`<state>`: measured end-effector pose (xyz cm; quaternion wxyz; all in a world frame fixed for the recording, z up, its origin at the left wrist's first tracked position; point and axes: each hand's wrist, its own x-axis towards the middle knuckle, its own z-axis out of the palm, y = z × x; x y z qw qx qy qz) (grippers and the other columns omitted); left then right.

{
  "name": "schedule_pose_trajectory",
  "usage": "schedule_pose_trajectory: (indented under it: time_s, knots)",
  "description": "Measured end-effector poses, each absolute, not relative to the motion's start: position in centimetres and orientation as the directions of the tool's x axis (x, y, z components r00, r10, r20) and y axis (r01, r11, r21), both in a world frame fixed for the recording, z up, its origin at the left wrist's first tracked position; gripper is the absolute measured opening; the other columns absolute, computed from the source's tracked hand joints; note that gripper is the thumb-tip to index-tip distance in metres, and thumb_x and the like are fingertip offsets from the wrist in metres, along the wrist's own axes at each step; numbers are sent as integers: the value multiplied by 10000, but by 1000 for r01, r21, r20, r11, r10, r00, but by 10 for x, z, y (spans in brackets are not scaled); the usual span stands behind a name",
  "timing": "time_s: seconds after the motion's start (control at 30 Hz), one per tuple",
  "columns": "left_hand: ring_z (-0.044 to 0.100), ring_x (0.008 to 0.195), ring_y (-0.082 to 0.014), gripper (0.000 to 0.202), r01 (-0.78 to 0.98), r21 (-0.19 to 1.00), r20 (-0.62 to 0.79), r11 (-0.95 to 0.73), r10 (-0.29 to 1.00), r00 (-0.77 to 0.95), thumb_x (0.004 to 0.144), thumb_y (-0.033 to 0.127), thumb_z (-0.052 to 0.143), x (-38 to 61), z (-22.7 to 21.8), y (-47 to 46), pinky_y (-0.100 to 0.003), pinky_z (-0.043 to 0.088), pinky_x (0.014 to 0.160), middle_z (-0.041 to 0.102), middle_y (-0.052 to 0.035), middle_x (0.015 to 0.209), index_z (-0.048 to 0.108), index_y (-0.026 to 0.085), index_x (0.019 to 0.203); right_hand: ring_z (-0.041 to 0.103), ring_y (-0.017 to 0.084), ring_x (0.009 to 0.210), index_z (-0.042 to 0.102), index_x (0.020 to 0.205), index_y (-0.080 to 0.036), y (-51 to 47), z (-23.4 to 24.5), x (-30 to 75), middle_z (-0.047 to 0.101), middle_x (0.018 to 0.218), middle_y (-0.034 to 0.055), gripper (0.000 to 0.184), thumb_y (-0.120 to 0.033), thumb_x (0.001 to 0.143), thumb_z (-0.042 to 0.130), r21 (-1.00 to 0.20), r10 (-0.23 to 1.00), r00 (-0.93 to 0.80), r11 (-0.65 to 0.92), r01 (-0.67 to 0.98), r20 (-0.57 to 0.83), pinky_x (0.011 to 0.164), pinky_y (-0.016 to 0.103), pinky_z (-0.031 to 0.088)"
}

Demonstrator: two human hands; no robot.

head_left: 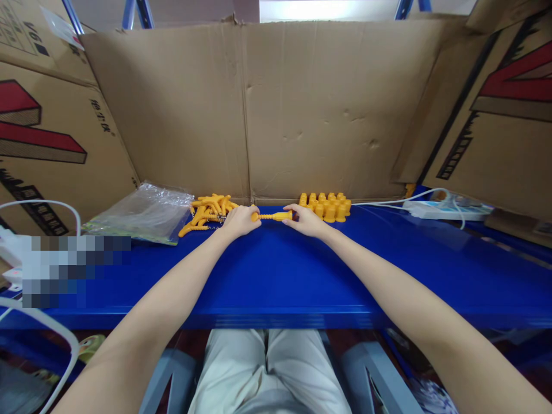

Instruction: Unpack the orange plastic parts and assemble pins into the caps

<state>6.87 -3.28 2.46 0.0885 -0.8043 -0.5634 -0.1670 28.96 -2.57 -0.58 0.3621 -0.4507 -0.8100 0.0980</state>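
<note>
My left hand (241, 220) is closed on a yellow twisted plastic rod (265, 217), its spiral end pointing right. Facing it, my right hand (307, 220) pinches a yellow plastic sleeve (282, 216) with a flared end. Rod and sleeve are in line, and their ends meet; how far one sits inside the other I cannot tell. Just left of my left hand lies a loose pile of yellow branched pieces (211, 204), some with small dark chains. Behind and right of my right hand, several yellow flared caps (330, 211) stand upright in close rows.
A blue table (276, 270) lies under my forearms, with cardboard walls (319, 115) behind and at both sides. Clear plastic bags (142, 213) rest at the left. A white power strip (448, 210) with cables is at the right. Another white cable (52, 322) loops at the left edge.
</note>
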Motion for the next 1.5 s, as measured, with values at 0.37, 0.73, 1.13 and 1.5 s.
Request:
schedule_pose_trajectory:
  time_s: [0.37,0.73,1.13,1.5]
  knots:
    - [629,716,-197,348,895,189,395,-404,866,307,721,331,551,59,22,-25,-271,442,664,684,-36,716,683,213,1021,642,98,719,542,1033,-153,-28,4,298,632,993,63,342,-148,723,685,-848,886,-324,431,309,332,712,240,523]
    - [632,740,-206,335,886,168,426,-431,843,329,713,340,554,66,22,-29,-275,437,677,687,-36,732,692,218,993,471,89,284,562,770,-118,-53,24,287,628,513,72,484,-534,930,374,-909,984,-176,104,403,34,274,187,323]
    - [647,773,-214,314,910,190,404,-368,874,269,710,337,555,65,23,-27,-288,458,717,696,-31,716,685,238,978,666,126,564,448,1179,-160,-49,22,300,707,886,75,381,-255,857,630,-983,933,-359,54,176,-13,550,237,564]
    - [645,804,-231,295,905,159,427,-394,854,296,727,349,537,66,23,-30,-297,447,701,699,-49,827,669,235,965,587,105,409,516,897,-154,-54,24,293,664,640,36,290,-444,909,501,-955,968,-248,26,294,-50,377,185,458]
